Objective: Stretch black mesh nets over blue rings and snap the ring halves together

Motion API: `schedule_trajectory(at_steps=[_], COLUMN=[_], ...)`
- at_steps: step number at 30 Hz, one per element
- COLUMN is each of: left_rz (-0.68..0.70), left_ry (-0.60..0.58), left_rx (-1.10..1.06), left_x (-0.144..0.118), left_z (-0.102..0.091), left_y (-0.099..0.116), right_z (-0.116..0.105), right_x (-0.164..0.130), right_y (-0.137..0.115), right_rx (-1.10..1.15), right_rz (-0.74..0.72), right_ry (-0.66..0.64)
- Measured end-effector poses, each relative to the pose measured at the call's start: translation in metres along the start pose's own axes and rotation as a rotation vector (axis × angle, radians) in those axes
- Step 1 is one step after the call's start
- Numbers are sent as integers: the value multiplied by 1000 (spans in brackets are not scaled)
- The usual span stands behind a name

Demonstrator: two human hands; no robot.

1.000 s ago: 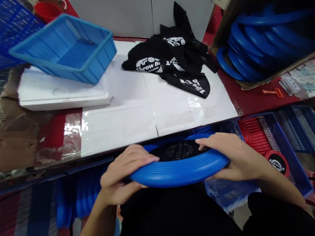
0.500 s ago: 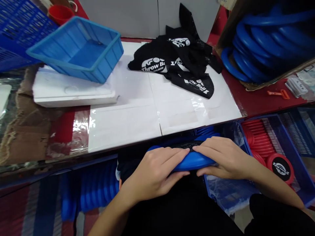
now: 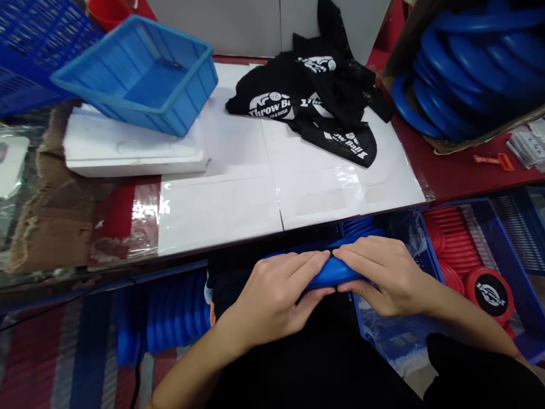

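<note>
Both hands grip a blue plastic ring [image 3: 334, 274] just off the table's front edge. My left hand [image 3: 279, 292] is closed on its left part and my right hand [image 3: 389, 278] on its right part. The fingertips meet on top near the middle, thumbs pressing below. A small bit of black shows at the fingertips; most of the ring's inside is hidden. On the table beyond lies a heap of black mesh cloth pieces [image 3: 306, 85] with white "Throw Ball" print, touched by neither hand.
A light blue bin [image 3: 187, 108] rests tilted on a white foam block [image 3: 140, 165]. At right, a carton holds blue rings [image 3: 460, 74] beside an orange razor-shaped tool [image 3: 494, 161]. Below are a crate of red rings [image 3: 451, 238], a red disc [image 3: 489, 294] and stacked blue rings [image 3: 174, 318].
The ring has tilted in my hands, so the black mesh seen inside it before is now mostly out of sight. My fingertips have drawn closer together. The view has shifted slightly.
</note>
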State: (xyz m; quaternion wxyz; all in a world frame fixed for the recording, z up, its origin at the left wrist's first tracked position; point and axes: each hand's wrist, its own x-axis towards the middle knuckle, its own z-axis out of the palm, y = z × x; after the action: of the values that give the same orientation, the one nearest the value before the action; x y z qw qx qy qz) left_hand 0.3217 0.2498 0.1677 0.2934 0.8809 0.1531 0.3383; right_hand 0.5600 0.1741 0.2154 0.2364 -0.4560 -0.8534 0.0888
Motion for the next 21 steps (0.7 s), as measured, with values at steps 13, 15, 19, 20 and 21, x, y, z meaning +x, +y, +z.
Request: schedule_trajectory(at_steps=[13,15,19,20,21], left_rz=[-84,-71,-54,-55,-54], left_ry=[89,115,163,175,187], left_rx=[-191,-192,-176,-164,-147], left_x=[-27,-25,-21,-20,-20], left_z=[-28,-26,-25,-24,-24], left_y=[-18,-14,-6,-5,-5], right_z=[-15,-16,-15,-13,-11], right_x=[-14,-14,-17,-18,-20], right_y=[12,9,5,5,5], right_rx=[43,29,3,-4,-9], right_rz=[29,23,39,48,54], right_ry=[37,43,75,96,125])
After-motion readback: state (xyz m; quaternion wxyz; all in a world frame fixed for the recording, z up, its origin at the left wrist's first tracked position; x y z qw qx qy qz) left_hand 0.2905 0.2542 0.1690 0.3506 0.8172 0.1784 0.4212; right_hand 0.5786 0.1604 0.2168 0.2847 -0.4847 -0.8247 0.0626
